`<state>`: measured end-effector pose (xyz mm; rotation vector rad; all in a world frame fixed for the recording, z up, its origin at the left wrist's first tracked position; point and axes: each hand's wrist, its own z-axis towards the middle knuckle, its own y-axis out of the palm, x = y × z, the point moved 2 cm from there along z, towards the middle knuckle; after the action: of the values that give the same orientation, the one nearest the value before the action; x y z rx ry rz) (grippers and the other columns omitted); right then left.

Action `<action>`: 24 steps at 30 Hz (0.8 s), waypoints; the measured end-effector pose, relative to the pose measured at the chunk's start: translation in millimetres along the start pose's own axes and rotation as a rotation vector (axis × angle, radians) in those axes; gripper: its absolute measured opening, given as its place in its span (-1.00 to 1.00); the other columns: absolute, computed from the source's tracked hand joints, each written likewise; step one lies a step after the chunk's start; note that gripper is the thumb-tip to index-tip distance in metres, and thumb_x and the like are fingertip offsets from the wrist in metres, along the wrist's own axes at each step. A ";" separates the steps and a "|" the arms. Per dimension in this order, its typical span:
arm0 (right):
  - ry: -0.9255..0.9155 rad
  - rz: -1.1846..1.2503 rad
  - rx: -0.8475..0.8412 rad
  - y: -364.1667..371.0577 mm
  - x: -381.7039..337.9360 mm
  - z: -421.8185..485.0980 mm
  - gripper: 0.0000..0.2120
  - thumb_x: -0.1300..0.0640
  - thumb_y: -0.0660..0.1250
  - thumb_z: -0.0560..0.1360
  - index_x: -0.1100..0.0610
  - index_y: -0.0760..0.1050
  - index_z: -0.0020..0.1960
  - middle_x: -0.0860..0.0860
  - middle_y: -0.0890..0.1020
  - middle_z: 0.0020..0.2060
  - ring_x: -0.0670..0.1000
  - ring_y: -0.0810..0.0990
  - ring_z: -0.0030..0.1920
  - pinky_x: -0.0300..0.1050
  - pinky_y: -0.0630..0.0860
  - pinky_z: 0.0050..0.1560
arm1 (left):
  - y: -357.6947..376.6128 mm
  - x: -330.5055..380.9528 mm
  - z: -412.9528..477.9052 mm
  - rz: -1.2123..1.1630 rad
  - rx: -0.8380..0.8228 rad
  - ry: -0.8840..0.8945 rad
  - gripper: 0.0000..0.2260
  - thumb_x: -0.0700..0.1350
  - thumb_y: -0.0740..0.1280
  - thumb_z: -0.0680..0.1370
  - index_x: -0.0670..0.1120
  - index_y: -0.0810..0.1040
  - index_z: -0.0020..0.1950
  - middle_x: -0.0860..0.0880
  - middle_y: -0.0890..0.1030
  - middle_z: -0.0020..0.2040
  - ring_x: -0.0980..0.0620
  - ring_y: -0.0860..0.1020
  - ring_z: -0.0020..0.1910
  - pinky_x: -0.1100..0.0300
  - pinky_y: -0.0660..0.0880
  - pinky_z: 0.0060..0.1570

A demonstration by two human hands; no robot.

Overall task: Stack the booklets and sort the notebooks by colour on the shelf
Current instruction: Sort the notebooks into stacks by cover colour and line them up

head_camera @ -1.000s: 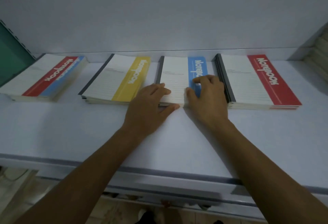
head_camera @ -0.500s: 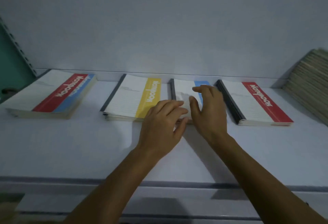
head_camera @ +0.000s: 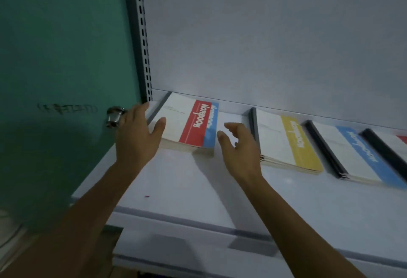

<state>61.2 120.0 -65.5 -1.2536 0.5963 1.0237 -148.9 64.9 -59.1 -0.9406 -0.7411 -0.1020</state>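
Pale grey metal shelf (head_camera: 187,185) carries a red-topped stack of white notebooks (head_camera: 187,123) at 10 o'clock, with the yellow-banded stack (head_camera: 284,143) and blue-banded stack (head_camera: 352,156) toward 3 o'clock. Left hand (head_camera: 136,139) and right hand (head_camera: 240,150) flank the first stack at its 9 and 3 o'clock, each grip spread apart.

A flat teal-green wall panel (head_camera: 55,46) filled the left side, with a line of dark handwritten scribble (head_camera: 67,108) on it, too blurred to read. Just right of the scribble, a shiny round metal knob (head_camera: 114,116) stuck out from the panel. Along the panel's right edge stood a grey metal upright (head_camera: 143,35) punched with a column of dark slots. Beside it rose a plain pale grey back panel (head_camera: 264,46).
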 end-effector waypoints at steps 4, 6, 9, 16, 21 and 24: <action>0.092 -0.122 -0.021 28.3 -3.2 6.6 -0.39 -0.33 0.19 0.45 0.04 0.40 0.33 -0.01 0.54 0.24 -0.01 0.52 0.22 0.05 0.46 0.27 | 19.8 -26.1 1.9 0.089 -0.115 -0.085 -0.52 0.26 0.08 0.55 -0.08 0.45 0.21 -0.03 0.61 -0.03 -0.10 0.53 0.09 -0.02 0.34 0.21; 0.043 -0.183 -0.035 34.0 -4.6 7.5 -0.49 -0.42 0.12 0.39 -0.09 0.42 0.14 -0.15 0.59 0.04 -0.12 0.58 0.02 0.05 0.52 0.19 | 20.0 -23.8 5.0 0.049 -0.065 -0.051 -0.63 0.20 0.14 0.57 -0.04 0.46 0.16 0.10 0.53 -0.20 -0.05 0.55 0.01 0.03 0.27 0.15; 0.033 -0.192 -0.040 35.9 -2.2 9.9 -0.55 -0.45 0.11 0.37 -0.15 0.37 0.03 -0.22 0.57 -0.09 -0.18 0.59 -0.10 0.07 0.54 0.14 | 19.2 -26.6 8.1 -0.057 -0.063 -0.024 -0.66 0.17 0.20 0.55 0.01 0.46 0.21 0.12 0.55 -0.10 -0.02 0.56 0.00 -0.03 0.39 0.17; 0.088 -0.069 0.004 36.7 11.7 13.8 -0.69 -0.11 0.24 0.54 0.03 0.45 0.20 -0.11 0.61 0.05 -0.09 0.60 0.04 0.09 0.53 0.16 | 19.2 -19.4 0.2 -0.259 -0.207 0.146 -0.42 0.29 0.15 0.49 0.09 0.30 0.46 0.02 0.40 0.41 -0.01 0.30 0.40 -0.12 0.37 0.31; 0.121 0.154 0.109 33.8 18.7 15.0 -0.79 -0.01 0.29 0.54 -0.03 0.40 0.16 -0.24 0.57 -0.04 -0.35 0.58 -0.08 -0.38 0.53 -0.21 | 25.1 -21.1 1.0 -0.077 -0.260 0.098 -0.38 0.41 -0.09 0.47 0.18 0.30 0.44 0.05 0.28 0.48 0.01 0.21 0.45 -0.14 0.20 0.40; 0.104 0.126 0.082 33.9 18.6 15.9 -0.69 -0.07 0.33 0.50 -0.04 0.37 0.20 -0.25 0.58 -0.02 -0.26 0.61 -0.06 -0.32 0.55 -0.13 | 25.6 -24.3 4.1 -0.250 -0.187 0.011 -0.45 0.25 -0.08 0.54 0.07 0.41 0.39 0.05 0.42 0.39 0.03 0.36 0.36 -0.09 0.28 0.37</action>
<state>37.5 140.2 -93.4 -1.2138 0.7982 1.0320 -159.5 77.9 -90.5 -1.0200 -0.8465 -0.4009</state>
